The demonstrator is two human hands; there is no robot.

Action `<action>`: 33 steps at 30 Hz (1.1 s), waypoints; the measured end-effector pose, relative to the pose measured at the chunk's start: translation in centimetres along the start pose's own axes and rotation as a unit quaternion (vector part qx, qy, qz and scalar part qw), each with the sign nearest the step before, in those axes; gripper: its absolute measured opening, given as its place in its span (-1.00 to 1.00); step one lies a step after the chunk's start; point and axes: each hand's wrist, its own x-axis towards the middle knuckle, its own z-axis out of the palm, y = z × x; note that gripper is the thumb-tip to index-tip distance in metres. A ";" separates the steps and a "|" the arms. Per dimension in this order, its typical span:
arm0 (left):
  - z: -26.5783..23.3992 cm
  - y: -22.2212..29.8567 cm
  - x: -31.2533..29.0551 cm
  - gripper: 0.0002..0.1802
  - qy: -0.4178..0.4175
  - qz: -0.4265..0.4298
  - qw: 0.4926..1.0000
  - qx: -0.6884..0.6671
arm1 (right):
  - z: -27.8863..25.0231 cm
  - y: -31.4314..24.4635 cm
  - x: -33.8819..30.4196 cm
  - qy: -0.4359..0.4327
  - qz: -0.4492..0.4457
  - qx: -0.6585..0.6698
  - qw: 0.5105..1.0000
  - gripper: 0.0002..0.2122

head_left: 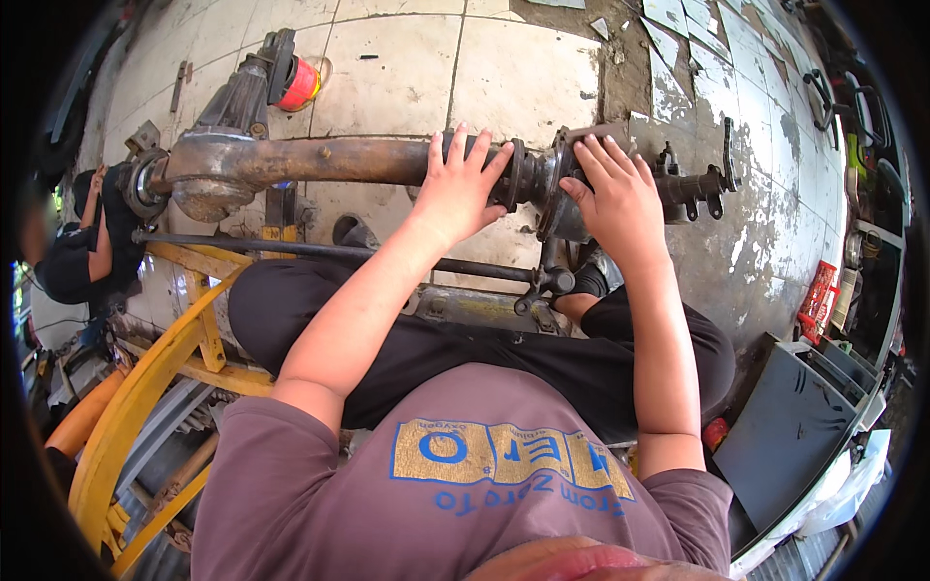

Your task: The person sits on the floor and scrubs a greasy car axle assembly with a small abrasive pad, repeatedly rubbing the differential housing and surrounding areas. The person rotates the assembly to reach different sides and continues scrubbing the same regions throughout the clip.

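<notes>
rusty steel axle housing (329, 160) lies across the tiled floor (407, 68), level in front of the seated person, so both hands reach it. left hand (457, 186) clasps the tube, fingers curled over the top, likely steadying it. right hand (620, 198) rests fingers spread on the grey hub flange (572, 145), gripping nothing. one axle, two hands, one yellow frame (145, 378), one red-capped part (298, 85).

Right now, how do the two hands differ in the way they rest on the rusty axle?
The left hand wraps around the rusty axle tube, fingers curled over its top. The right hand lies flatter, fingers spread over the flanged end of the axle. The left hand sits nearer the differential housing; the right hand sits nearer the axle's outer end. Both are bare and touch the axle.
</notes>
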 end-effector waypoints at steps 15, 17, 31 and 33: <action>-0.3 -0.1 -0.2 0.17 -0.013 0.004 1.000 -0.003 | -1.1 0.1 0.5 -0.017 -0.003 0.017 1.000 -0.52; -0.3 -0.1 -0.2 0.17 -0.011 0.004 1.000 -0.001 | -2.0 0.2 0.5 -0.038 0.004 0.033 0.999 -0.53; 0.1 -0.3 -0.2 0.16 -0.001 0.014 1.000 0.012 | -1.5 0.4 0.4 -0.037 0.011 0.057 0.998 -0.53; 0.0 -0.3 -0.1 0.16 0.003 0.020 1.000 0.012 | -0.1 1.0 -0.1 -0.007 -0.017 0.042 0.999 -0.53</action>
